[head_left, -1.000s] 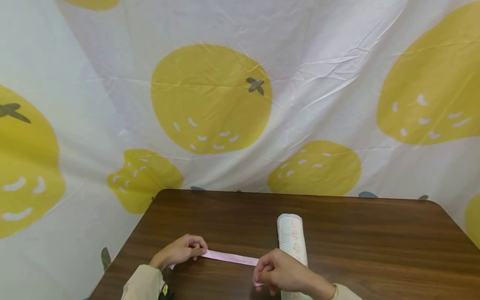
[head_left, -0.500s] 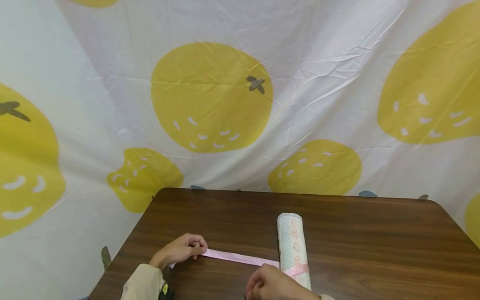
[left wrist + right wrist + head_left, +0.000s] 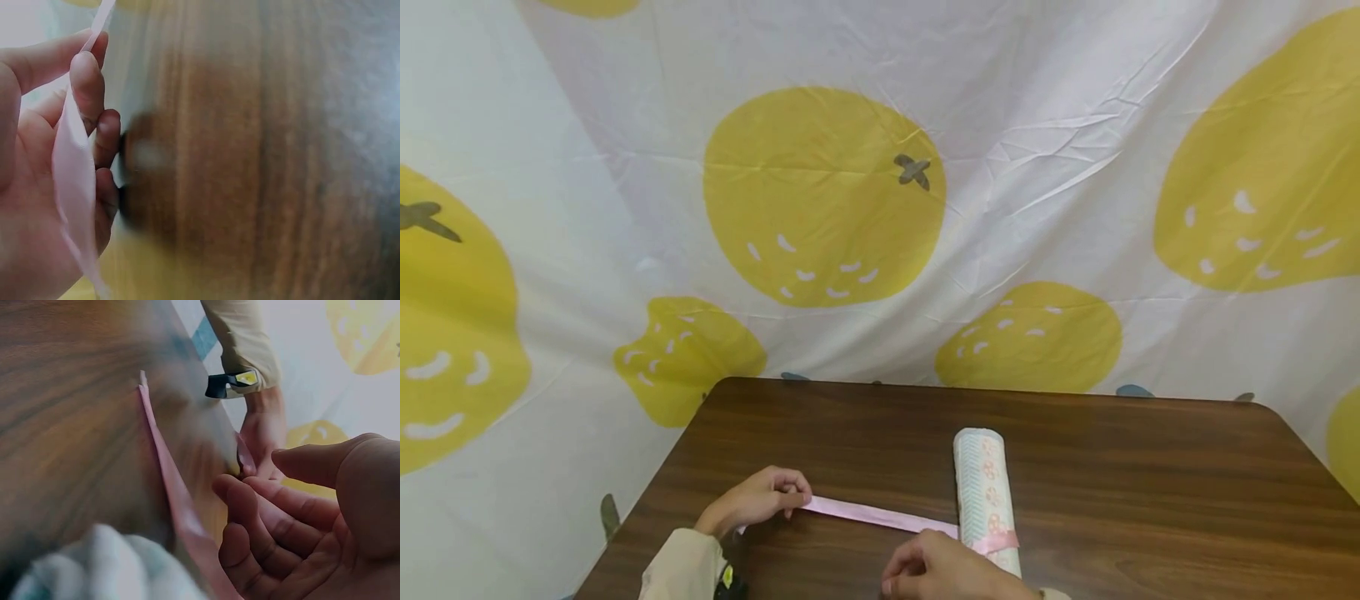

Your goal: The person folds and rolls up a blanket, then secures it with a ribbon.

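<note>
My left hand (image 3: 758,500) pinches a pink ribbon (image 3: 880,515) between thumb and fingers, and a loose tail of the ribbon (image 3: 75,162) hangs across the palm in the left wrist view. From there it runs right to a white roll (image 3: 981,487) printed with teal chevrons and orange figures. A pink band (image 3: 996,542) crosses the roll near its front end. My right hand (image 3: 947,567) hovers left of that end, its fingers (image 3: 294,519) loosely curled and holding nothing. Beside it, a length of pink ribbon (image 3: 165,462) extends over the table in the right wrist view.
The brown wooden table (image 3: 1135,483) extends to the right of and behind the roll. A white curtain (image 3: 1000,208) with large yellow fruit prints hangs behind it. A dark strap (image 3: 231,383) with a yellow piece is on the left wrist.
My right hand has let go of the ribbon and moved toward the near edge and slightly left, uncovering the pink band on the roll. The left hand has hardly moved.
</note>
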{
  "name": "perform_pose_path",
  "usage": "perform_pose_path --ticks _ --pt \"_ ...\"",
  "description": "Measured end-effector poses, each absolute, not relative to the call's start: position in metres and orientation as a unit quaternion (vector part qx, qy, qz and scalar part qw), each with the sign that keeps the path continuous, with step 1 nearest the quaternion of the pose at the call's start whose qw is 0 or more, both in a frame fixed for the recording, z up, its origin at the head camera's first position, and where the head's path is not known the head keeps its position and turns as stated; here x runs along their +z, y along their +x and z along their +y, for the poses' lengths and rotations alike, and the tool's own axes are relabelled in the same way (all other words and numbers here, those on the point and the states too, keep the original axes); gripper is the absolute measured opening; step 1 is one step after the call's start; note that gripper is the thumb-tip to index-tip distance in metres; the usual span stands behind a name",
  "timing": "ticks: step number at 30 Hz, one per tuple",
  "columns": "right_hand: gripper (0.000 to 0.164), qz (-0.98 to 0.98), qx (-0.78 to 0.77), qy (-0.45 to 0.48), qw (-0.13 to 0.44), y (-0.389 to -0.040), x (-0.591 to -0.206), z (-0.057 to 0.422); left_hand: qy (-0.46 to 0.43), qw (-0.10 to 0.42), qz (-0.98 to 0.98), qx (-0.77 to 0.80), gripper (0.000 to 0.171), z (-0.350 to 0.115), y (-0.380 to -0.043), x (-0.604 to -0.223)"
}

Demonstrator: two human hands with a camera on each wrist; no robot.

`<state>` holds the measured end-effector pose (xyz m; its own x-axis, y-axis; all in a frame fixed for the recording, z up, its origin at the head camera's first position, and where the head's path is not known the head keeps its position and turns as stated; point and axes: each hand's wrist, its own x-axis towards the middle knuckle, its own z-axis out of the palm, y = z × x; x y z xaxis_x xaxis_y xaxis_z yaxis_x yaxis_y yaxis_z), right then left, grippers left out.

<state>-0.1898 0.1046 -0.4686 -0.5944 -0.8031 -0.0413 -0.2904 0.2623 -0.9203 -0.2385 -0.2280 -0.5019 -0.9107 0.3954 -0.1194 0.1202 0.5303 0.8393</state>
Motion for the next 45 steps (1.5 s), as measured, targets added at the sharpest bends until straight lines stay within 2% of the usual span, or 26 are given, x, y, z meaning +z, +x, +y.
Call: perform_pose_path --ticks 10,20,28,33,38,45 --pt "0.02 0.732 -0.513 -0.368 0.259 -0.21 -0.449 0.1 0.14 0.143 0.848 0.49 0.013 -0.228 -0.236 -0.484" --pt "0.018 0.727 -0.547 -0.324 0.26 -0.228 -0.422 0.081 0.172 0.162 0.8 0.552 0.02 -0.219 -0.231 -0.455" --pt "0.034 0.689 -0.593 -0.284 0.305 -0.229 -0.415 0.061 0.201 0.174 0.783 0.563 0.022 -0.205 -0.225 -0.431" --pt "0.03 0.675 -0.597 -0.282 0.331 -0.229 -0.416 0.057 0.231 0.175 0.777 0.558 0.02 -0.196 -0.222 -0.42" --pt "0.029 0.676 -0.581 -0.306 0.333 -0.228 -0.415 0.061 0.25 0.187 0.753 0.579 0.023 -0.189 -0.222 -0.417" --pt "0.042 0.679 -0.583 -0.329 0.301 -0.223 -0.406 0.076 0.218 0.194 0.763 0.577 0.028 -0.178 -0.224 -0.436"
